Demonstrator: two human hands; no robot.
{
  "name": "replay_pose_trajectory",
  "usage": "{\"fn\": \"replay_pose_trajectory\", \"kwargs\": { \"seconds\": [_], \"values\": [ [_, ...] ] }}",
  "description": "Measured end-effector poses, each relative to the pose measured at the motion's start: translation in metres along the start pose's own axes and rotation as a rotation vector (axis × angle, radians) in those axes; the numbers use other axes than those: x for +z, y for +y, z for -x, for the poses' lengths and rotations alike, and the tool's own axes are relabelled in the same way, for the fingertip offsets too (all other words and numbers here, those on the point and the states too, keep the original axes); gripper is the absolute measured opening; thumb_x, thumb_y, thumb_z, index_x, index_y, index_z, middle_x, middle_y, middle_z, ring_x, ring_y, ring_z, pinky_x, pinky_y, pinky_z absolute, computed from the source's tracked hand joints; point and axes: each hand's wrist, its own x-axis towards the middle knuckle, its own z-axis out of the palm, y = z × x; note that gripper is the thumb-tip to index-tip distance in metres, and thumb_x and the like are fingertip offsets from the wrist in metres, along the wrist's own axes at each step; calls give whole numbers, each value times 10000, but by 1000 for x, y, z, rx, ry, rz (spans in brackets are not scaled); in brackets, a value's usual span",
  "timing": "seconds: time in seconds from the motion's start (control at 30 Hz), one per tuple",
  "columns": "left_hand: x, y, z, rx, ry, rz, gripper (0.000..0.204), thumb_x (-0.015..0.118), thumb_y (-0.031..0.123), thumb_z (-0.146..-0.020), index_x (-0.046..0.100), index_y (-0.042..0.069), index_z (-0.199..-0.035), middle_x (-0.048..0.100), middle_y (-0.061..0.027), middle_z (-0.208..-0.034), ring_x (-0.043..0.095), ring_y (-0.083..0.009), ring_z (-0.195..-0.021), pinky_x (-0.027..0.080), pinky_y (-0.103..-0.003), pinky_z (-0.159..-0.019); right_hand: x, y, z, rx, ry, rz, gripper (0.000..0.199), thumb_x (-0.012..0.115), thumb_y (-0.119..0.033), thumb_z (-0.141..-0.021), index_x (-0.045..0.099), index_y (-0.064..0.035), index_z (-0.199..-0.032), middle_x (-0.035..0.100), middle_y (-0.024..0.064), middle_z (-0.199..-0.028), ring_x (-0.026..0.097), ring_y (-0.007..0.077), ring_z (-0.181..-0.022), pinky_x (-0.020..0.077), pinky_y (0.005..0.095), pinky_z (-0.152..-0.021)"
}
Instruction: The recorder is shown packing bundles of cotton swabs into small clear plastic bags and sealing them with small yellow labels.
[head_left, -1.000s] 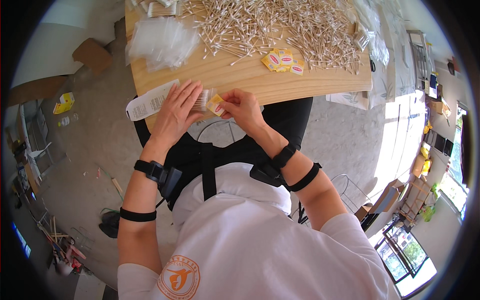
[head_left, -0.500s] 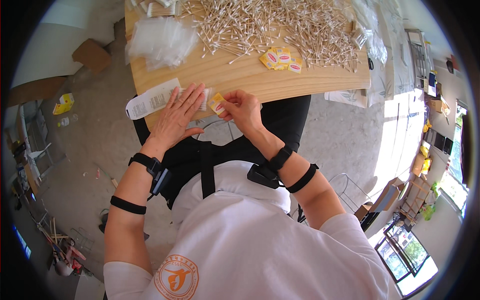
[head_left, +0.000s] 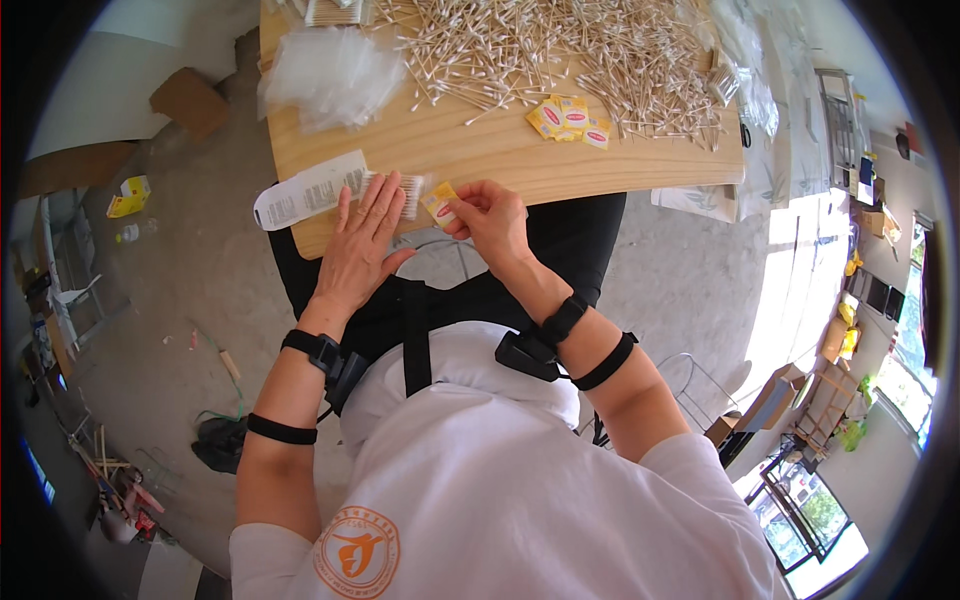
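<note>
My left hand (head_left: pixel 358 245) lies flat with its fingers stretched over a clear packet of cotton swabs (head_left: pixel 411 194) at the table's near edge. Part of the packet is hidden under the fingers. Just right of it, a small yellow card (head_left: pixel 440 203) is pinched between the thumb and fingers of my right hand (head_left: pixel 495 222). The card is by the end of the clear packet; whether it touches the plastic I cannot tell. Beside my left fingertips lies a white printed card strip (head_left: pixel 305 193) with a rounded end.
A wide heap of loose cotton swabs (head_left: pixel 490 50) covers the far part of the wooden table (head_left: pixel 450 150). Several more yellow cards (head_left: pixel 570 118) lie in front of the heap. Clear plastic bags (head_left: pixel 335 80) are stacked at the far left. Clear plastic wrapping (head_left: pixel 752 95) hangs at the right edge.
My left hand has shifted slightly to the right over the packet, its forearm swinging inward. The right hand keeps its pinch on the yellow card and has barely moved.
</note>
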Motion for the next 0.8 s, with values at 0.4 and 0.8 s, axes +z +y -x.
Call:
{"fn": "replay_pose_trajectory", "kwargs": {
  "seconds": [0.4,0.8],
  "values": [
    [-7,4,-4,-10,7,98,840,758,188,-771,333,45,-1481,273,-96,-1576,242,-270,-1460,145,-517,-1197,3,4,-5,96,-57,-48,105,669,-2,-859,640,69,-931,699,126,-764,682,157,-583,551,247,-494],
    [-3,18,-16,-110,256,393,369,720,124,-821,552,29,-1136,443,-113,-1449,378,-315,-1369,312,-453,-1141,10,2,2,-54,-86,175,170,695,-80,-864,637,61,-940,705,105,-774,679,133,-617,543,224,-536]
  ]
}}
